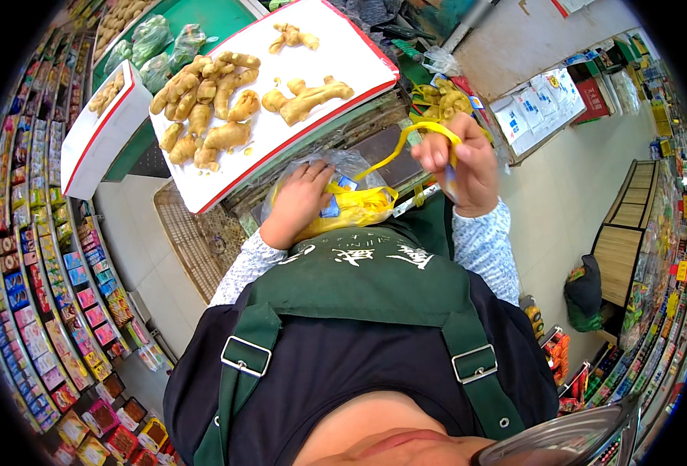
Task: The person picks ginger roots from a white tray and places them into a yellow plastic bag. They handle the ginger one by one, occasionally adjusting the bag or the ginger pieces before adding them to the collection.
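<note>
In the head view my left hand (pixel 303 201) lies over a clear plastic bag (pixel 343 160), fingers curled on its side. Inside the bag is a bundle of yellow netting strips (pixel 369 207) with blue-and-white labels. My right hand (pixel 465 163) is raised to the right, pinching one yellow strip (pixel 401 141) that runs from the bag up over the fingers. A blue part of the strip hangs blurred below that hand. Beyond the bag, ginger roots (pixel 206 102) are heaped on a white board (pixel 232 169) with red edges, and two larger pieces lie apart.
Behind my right hand lies ginger in yellow nets (pixel 445 99). A wicker basket (pixel 183 233) stands on the floor at left. Bagged green vegetables (pixel 152 41) sit in a green bin. Stocked shelves (pixel 40 244) line the left side; a wooden cabinet (pixel 626 233) stands right.
</note>
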Motion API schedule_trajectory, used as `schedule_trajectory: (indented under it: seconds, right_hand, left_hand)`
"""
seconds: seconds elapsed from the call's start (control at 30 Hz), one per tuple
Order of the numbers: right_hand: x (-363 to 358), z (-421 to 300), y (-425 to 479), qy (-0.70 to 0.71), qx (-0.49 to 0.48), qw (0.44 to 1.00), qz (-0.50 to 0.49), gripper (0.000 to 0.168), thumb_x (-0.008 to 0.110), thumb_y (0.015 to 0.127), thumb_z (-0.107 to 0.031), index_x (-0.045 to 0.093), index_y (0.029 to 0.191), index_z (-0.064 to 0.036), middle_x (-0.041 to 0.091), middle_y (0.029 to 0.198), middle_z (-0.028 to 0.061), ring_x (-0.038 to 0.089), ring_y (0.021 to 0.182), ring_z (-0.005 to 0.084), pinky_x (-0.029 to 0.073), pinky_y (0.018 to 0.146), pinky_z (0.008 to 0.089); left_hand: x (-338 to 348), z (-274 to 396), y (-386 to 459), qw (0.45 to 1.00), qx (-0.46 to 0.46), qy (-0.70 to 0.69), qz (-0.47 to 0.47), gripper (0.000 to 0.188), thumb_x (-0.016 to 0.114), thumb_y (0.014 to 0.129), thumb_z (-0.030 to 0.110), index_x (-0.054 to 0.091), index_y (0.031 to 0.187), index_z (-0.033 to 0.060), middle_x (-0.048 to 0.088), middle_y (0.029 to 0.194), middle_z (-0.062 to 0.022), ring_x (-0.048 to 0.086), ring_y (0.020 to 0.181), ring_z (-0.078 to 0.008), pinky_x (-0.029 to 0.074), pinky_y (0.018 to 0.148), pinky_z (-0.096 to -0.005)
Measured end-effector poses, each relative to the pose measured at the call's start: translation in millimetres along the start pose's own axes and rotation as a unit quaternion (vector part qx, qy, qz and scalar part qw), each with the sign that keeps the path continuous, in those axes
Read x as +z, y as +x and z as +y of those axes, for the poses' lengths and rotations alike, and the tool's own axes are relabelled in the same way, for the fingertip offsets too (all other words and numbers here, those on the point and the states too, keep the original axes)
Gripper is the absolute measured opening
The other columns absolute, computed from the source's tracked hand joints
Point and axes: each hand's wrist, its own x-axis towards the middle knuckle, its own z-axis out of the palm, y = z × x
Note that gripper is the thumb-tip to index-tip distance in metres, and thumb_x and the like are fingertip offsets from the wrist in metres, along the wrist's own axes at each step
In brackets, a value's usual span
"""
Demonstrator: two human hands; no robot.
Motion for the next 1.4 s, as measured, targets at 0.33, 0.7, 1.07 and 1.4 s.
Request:
schedule_trajectory:
  seconds: [0.33, 0.7, 1.07, 1.4]
  right_hand:
    - [64.4, -10.0, -13.0, -0.331, 0.271, 0.897, -0.112, 0.016, 0.067, 0.092, -0.009, 0.056, 0.103, -0.003, 0.06, 0.092, 0.0014, 0.056, 0.083, 0.0062, 0.047, 0.073, 0.0236]
    - [27.9, 8.8, -11.2, -0.192, 0.383, 0.899, -0.089, 0.033, 0.055, 0.102, -0.014, 0.056, 0.133, 0.0, 0.066, 0.088, 0.0025, 0.051, 0.063, 0.0052, 0.043, 0.06, 0.02]
    - [-63.4, -20.4, 58.5, -0.21, 0.44, 0.823, -0.292, 0.026, 0.05, 0.102, -0.007, 0.058, 0.125, 0.003, 0.07, 0.098, 0.0085, 0.063, 0.076, 0.0106, 0.051, 0.071, 0.024]
    - [-154.7, 5.6, 78.3, -0.03, 0.491, 0.791, -0.363, 0.023, 0.048, 0.104, -0.01, 0.05, 0.124, 0.001, 0.072, 0.105, 0.0119, 0.07, 0.08, 0.0142, 0.053, 0.073, 0.0255]
  left_hand:
    - [-85.0, 71.6, 21.8, 0.957, 0.153, -0.24, 0.06, 0.036, 0.071, 0.077, 0.006, 0.067, 0.113, 0.0076, 0.06, 0.085, -0.009, 0.063, 0.072, -0.0268, 0.05, 0.062, -0.0351]
    - [-103.8, 73.7, 3.9, 0.768, -0.107, -0.625, 0.086, 0.02, 0.061, 0.1, 0.017, 0.068, 0.111, 0.0015, 0.065, 0.079, -0.0025, 0.06, 0.059, -0.0066, 0.046, 0.053, -0.0204]
    - [-130.3, 89.3, -17.9, 0.614, -0.264, -0.554, 0.496, 0.018, 0.059, 0.101, 0.011, 0.065, 0.112, -0.0015, 0.066, 0.075, -0.0059, 0.058, 0.058, -0.0093, 0.046, 0.052, -0.0203]
    - [-102.6, 147.7, 29.2, 0.531, -0.284, -0.517, 0.608, 0.049, 0.048, 0.102, 0.008, 0.033, 0.149, 0.0066, 0.057, 0.133, -0.0195, 0.063, 0.117, -0.0276, 0.057, 0.084, -0.029]
